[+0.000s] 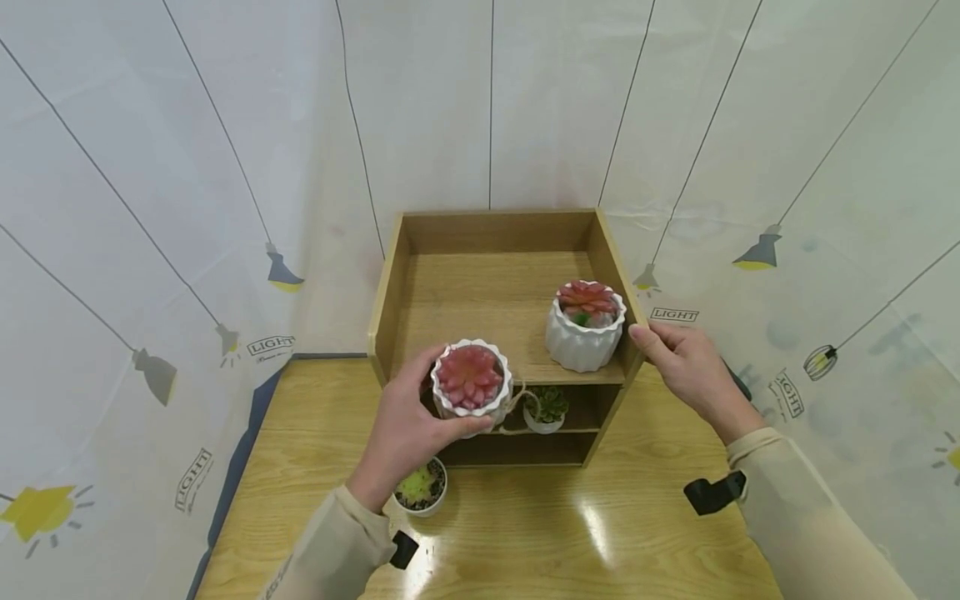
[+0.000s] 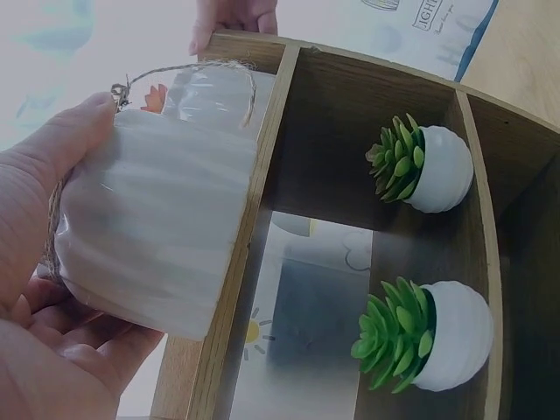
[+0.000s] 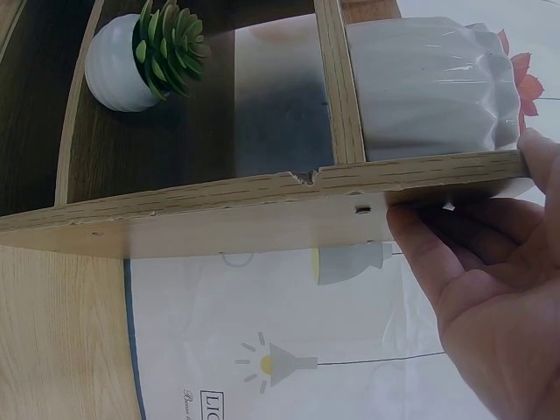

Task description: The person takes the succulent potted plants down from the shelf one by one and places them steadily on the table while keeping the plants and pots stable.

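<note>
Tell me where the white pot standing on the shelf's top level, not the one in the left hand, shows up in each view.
Head: standing pot, right of centre.
Left wrist: standing pot, upper left, partly hidden behind the held pot.
Right wrist: standing pot, upper right.
Shared landmark: the right hand gripping the shelf near that pot.
</note>
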A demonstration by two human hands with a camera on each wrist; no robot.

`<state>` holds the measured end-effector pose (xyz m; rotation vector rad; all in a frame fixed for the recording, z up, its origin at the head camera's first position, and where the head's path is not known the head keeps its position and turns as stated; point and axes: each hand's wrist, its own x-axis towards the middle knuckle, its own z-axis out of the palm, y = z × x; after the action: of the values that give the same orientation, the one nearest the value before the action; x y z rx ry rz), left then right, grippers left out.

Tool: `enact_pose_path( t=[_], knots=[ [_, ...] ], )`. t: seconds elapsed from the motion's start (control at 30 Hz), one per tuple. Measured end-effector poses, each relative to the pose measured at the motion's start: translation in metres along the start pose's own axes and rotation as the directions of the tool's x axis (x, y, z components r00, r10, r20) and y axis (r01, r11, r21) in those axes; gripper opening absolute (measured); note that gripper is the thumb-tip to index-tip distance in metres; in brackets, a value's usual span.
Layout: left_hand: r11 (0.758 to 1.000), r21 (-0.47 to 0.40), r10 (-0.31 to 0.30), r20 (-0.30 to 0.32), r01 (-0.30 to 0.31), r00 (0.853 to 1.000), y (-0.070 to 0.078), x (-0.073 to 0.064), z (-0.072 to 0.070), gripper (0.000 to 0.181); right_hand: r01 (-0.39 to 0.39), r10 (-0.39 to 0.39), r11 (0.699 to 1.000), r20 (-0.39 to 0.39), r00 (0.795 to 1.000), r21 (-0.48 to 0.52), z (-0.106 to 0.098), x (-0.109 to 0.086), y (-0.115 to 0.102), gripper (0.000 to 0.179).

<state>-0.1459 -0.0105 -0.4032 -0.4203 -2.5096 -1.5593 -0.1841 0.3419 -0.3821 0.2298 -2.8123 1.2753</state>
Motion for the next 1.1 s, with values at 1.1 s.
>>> enact_pose_path(
  t=[1.1],
  knots=[
    [0.998, -0.047, 0.037, -0.009, -0.037, 0.999, -0.004, -0.029, 0.005, 0.089, -0.019, 0.019, 1.000, 0.009, 1.000, 0.006, -0.001, 0.000, 0.000, 0.055]
  ],
)
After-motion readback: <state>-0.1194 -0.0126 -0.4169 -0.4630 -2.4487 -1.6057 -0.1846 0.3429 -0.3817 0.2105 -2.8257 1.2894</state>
